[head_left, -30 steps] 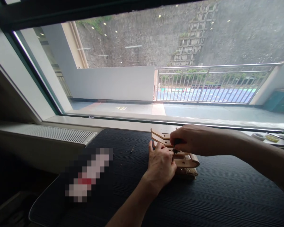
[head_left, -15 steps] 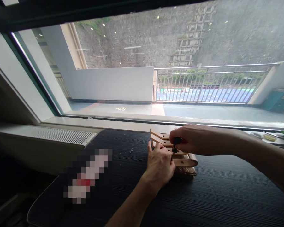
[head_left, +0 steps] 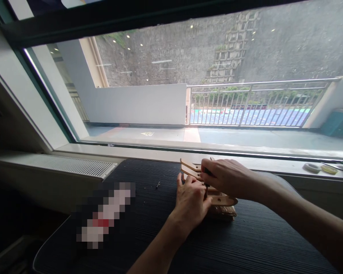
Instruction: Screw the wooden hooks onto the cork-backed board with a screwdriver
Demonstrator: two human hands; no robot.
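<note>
A small wooden model (head_left: 221, 200) made of light strips with holes lies on the dark ribbed table (head_left: 254, 243), close to the window sill. My left hand (head_left: 191, 201) rests on its near left side, fingers curled against the wood, holding it down. My right hand (head_left: 228, 177) reaches in from the right above the model, fingers closed round a small dark-handled tool (head_left: 207, 173) that points down onto the wood. The tool's tip is hidden between my hands.
A small dark screw (head_left: 158, 184) and bits of debris lie on the table left of the model. A blurred-out patch (head_left: 104, 217) covers something at the left. Rolls of tape (head_left: 312, 167) sit on the sill at far right. A vent grille (head_left: 71, 166) runs along the left.
The view has tipped up and shifted slightly. My right hand has drawn in closer over the model and lowered a little; my left hand stays on the wood.
</note>
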